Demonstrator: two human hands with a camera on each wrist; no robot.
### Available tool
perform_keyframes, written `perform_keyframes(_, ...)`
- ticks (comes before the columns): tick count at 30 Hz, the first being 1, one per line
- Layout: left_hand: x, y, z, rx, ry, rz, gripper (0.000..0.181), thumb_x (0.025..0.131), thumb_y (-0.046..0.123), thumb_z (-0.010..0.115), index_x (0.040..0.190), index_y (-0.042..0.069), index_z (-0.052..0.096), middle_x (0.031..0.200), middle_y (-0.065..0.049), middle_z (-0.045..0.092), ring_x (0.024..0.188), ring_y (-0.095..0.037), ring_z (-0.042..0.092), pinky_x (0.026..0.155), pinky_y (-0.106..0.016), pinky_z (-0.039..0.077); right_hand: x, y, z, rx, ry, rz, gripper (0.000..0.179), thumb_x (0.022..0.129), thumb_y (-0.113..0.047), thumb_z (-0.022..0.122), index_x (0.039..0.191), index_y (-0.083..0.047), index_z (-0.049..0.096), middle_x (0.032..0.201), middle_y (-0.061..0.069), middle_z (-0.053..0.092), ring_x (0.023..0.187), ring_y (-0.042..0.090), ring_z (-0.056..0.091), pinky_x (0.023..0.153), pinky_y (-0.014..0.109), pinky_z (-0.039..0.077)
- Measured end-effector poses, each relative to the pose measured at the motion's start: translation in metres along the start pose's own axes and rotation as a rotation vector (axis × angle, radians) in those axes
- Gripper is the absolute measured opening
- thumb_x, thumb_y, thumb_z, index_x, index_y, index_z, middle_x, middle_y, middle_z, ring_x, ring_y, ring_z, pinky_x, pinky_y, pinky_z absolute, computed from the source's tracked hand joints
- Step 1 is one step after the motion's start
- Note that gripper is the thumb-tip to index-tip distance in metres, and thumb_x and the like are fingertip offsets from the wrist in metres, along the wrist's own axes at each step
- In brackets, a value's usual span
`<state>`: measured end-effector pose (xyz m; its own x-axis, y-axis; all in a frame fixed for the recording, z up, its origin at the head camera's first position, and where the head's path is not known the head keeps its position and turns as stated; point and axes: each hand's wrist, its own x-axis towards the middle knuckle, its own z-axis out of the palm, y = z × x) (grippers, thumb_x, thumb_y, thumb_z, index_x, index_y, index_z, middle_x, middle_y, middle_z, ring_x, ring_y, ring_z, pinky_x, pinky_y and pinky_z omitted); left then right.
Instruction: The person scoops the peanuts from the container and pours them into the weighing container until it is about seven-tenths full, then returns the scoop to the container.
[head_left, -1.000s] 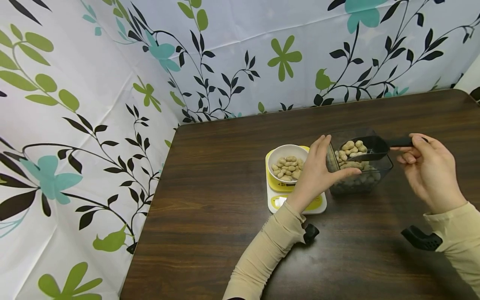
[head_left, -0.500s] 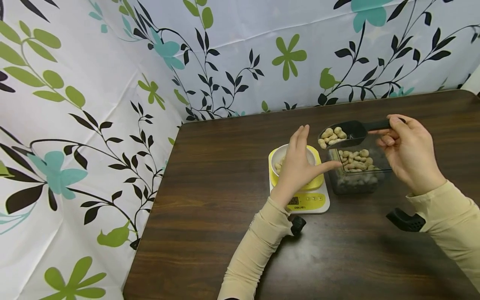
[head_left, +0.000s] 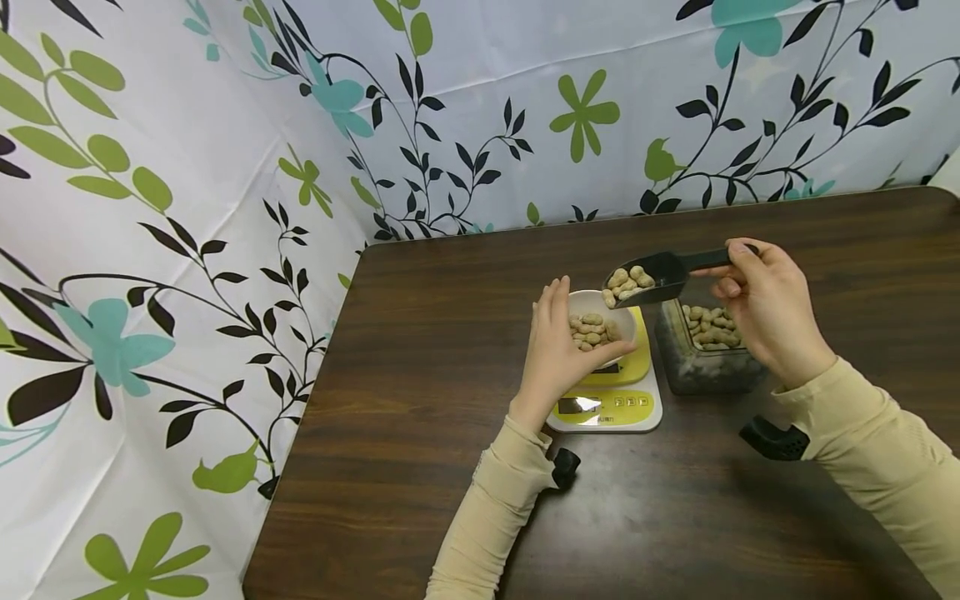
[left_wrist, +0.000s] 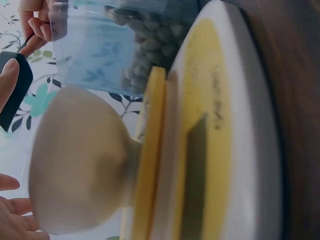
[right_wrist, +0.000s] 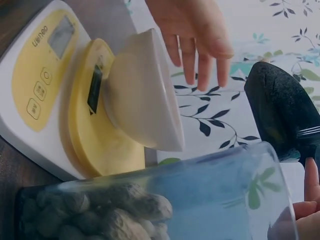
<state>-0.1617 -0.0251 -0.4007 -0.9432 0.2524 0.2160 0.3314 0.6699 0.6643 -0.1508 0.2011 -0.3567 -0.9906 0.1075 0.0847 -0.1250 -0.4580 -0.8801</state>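
Observation:
My right hand (head_left: 776,304) pinches the handle of a black scoop (head_left: 667,275). Several unshelled peanuts (head_left: 630,282) lie in the scoop, whose front end hangs over the far right rim of a white bowl (left_wrist: 80,160). More peanuts (head_left: 591,331) rest inside that bowl, which stands on a yellow and white kitchen scale (head_left: 606,408). My left hand (head_left: 555,346) is beside the bowl's left side, fingers extended and thumb reaching across the near rim. Whether it touches the bowl I cannot tell. In the right wrist view, the scoop (right_wrist: 280,105) is above the bowl's height.
A clear square container (head_left: 705,375) holding peanuts stands just right of the scale, partly behind my right hand. All sit on a dark wooden table (head_left: 420,400). Leaf-patterned cloth (head_left: 480,108) hangs along the table's back and left sides.
My right hand has lifted the scoop with peanuts out of the container and carried it left over the bowl. My left hand has left the container's side and moved left to the bowl.

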Motion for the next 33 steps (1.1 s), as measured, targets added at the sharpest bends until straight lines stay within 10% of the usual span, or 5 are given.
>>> perform_keyframes(11,-0.004,-0.010,0.006,-0.015,-0.048,-0.059,0.119,0.063,0.054,0.081,0.151,0.019,0.009,0.156,-0.008,0.014,0.145,-0.026,0.016,0.109,-0.049,0.033,0.003,0.011,0.006,-0.258,0.019,0.059,0.032,0.093,-0.035,0.050,0.112,-0.015,0.035,0.105,0.005,0.037,0.068,0.007,0.037,0.059,0.020,0.029)
perform_keyframes(20,-0.006,-0.014,0.007,0.001,-0.054,-0.059,0.122,0.062,0.053,0.081,0.152,0.019,0.006,0.156,-0.009,0.013,0.144,-0.027,0.017,0.108,-0.049,0.034,0.002,0.016,0.008,-0.702,0.008,-0.041,0.022,0.099,-0.034,0.040,0.116,-0.022,0.035,0.068,-0.005,0.042,0.059,0.009,0.036,0.049,0.027,0.027)
perform_keyframes(33,-0.008,-0.018,0.009,-0.004,-0.045,-0.035,0.121,0.062,0.052,0.082,0.151,0.016,0.008,0.155,-0.011,0.017,0.144,-0.028,0.017,0.109,-0.049,0.033,-0.001,0.017,0.008,-0.783,-0.005,-0.168,0.022,0.100,-0.028,0.040,0.121,-0.023,0.038,0.058,-0.007,0.037,0.046,0.009,0.031,0.042,0.029,0.026)
